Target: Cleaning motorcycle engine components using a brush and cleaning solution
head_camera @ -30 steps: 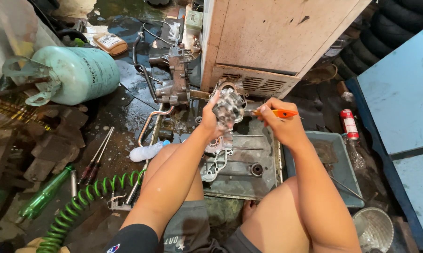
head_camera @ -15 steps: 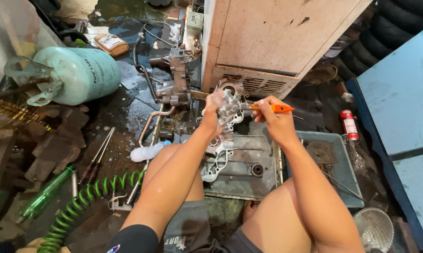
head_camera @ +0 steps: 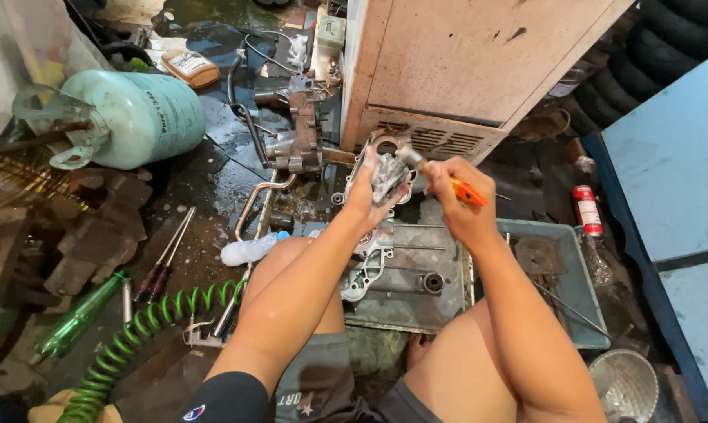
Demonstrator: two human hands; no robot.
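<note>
My left hand (head_camera: 367, 197) grips a small grey metal engine part (head_camera: 387, 174) and holds it up above a dirty metal tray (head_camera: 416, 301). My right hand (head_camera: 457, 205) is closed on a tool with an orange handle (head_camera: 470, 192), and its tip touches the metal part. A larger silver engine cover (head_camera: 367, 262) lies in the tray below my left forearm. My bare knees are on either side of the tray.
A pale green gas cylinder (head_camera: 130, 117) lies at left, a green coiled air hose (head_camera: 142, 329) and screwdrivers (head_camera: 164, 262) on the wet floor. An engine block (head_camera: 303, 125) and beige cabinet (head_camera: 479, 70) stand ahead. A grey bin (head_camera: 577, 266) and red spray can (head_camera: 586, 210) sit right.
Both hands have shifted slightly left and up with the part; the orange-handled tool now angles down to the right while its tip stays on the part.
</note>
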